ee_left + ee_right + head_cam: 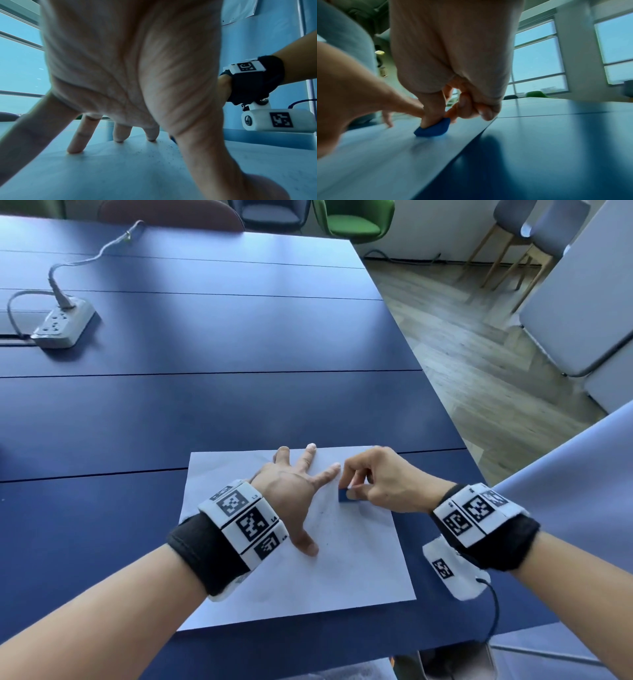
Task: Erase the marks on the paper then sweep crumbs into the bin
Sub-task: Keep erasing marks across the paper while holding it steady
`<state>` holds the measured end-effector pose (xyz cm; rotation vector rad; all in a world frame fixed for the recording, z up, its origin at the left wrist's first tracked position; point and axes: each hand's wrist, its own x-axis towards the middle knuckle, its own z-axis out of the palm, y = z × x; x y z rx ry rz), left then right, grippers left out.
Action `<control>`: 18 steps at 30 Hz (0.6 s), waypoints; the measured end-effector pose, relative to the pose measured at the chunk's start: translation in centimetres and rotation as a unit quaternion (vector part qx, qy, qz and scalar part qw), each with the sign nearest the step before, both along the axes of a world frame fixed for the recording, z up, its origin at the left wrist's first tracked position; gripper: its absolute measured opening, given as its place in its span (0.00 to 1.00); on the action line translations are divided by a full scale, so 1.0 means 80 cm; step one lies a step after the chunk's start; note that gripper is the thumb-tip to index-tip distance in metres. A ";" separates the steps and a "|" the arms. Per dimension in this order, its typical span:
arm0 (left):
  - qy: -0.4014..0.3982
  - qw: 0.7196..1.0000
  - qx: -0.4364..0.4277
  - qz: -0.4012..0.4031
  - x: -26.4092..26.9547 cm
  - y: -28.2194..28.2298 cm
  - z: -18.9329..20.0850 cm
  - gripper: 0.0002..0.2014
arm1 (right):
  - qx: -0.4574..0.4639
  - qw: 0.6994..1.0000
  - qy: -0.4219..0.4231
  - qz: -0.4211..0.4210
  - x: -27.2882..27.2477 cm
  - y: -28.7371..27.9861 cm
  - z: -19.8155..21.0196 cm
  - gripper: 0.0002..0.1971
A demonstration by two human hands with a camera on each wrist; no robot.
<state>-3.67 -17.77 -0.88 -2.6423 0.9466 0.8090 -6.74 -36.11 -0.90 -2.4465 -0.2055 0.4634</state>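
A white sheet of paper (359, 570) lies on the dark blue table near its front edge. My left hand (298, 491) presses flat on the sheet's upper middle with its fingers spread; its fingertips (75, 150) touch the paper. My right hand (373, 481) pinches a small blue eraser (345, 495) and holds it down on the paper just right of the left index finger. In the right wrist view the eraser (433, 129) sits under the thumb against the sheet. Dark eraser crumbs (164, 148) speckle the paper between the hands. No bin is in view.
A white power strip (63, 323) with its cable lies at the table's far left. The table's right edge (442, 412) drops to a wooden floor. Chairs (356, 220) stand beyond the far end, and grey panels (582, 313) stand at the right.
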 end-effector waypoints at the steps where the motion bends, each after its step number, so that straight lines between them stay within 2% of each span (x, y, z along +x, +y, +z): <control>1: 0.001 1.000 -0.001 0.001 0.000 0.000 0.000 0.68 | -0.005 1.000 0.021 0.021 -0.006 0.000 0.000 0.07; 4: 0.003 1.000 -0.004 0.002 0.000 0.000 0.000 0.68 | -0.025 0.996 0.057 0.063 -0.009 0.004 0.002 0.07; 8: 0.003 1.000 -0.005 0.000 0.000 0.000 0.000 0.67 | 0.006 1.000 -0.020 -0.006 0.004 0.006 -0.003 0.07; 13: 0.003 1.000 -0.004 0.003 -0.001 0.001 -0.001 0.68 | -0.021 0.996 0.068 0.057 -0.010 0.010 0.000 0.07; 16: 0.002 1.000 -0.003 -0.001 0.000 0.001 0.000 0.66 | -0.003 1.000 0.001 0.005 0.002 0.013 -0.002 0.08; 18: 0.002 1.000 -0.001 -0.003 0.000 0.000 0.002 0.66 | 0.010 1.000 -0.015 -0.009 -0.005 0.014 -0.004 0.07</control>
